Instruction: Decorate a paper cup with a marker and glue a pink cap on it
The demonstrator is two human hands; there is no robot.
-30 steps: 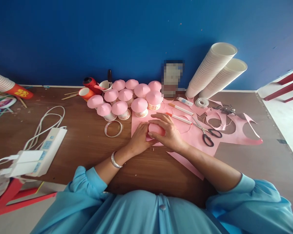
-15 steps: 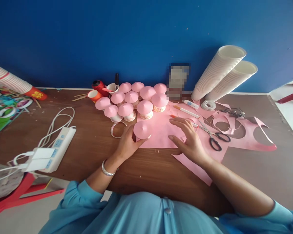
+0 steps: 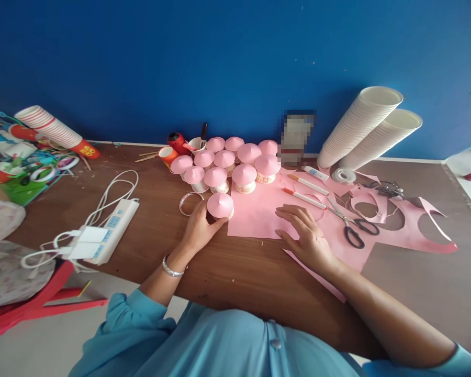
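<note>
My left hand (image 3: pixel 198 230) grips a small paper cup topped with a pink paper cone (image 3: pixel 220 204), standing on the brown table (image 3: pixel 149 246) at the left edge of a pink paper sheet (image 3: pixel 259 212). Just behind it stands a cluster of several similar pink-capped cups (image 3: pixel 235 162). My right hand (image 3: pixel 308 235) lies flat with fingers spread on the pink paper, holding nothing. Scissors (image 3: pixel 351 225) and two orange-capped pens (image 3: pixel 306 191) lie just to its right and behind it.
A cut cup rim ring (image 3: pixel 188 201) lies left of the held cup. Two leaning stacks of white cups (image 3: pixel 371 128), a tape roll (image 3: pixel 343 175) and pink paper offcuts (image 3: pixel 419 225) sit at the right. A white power strip (image 3: pixel 110 230) with cables is at the left, craft clutter (image 3: pixel 31 157) beyond.
Both hands were together on the pink-capped cup a second ago. My left hand has carried it leftward to the table by the cluster; my right hand let go and lies flat on the paper.
</note>
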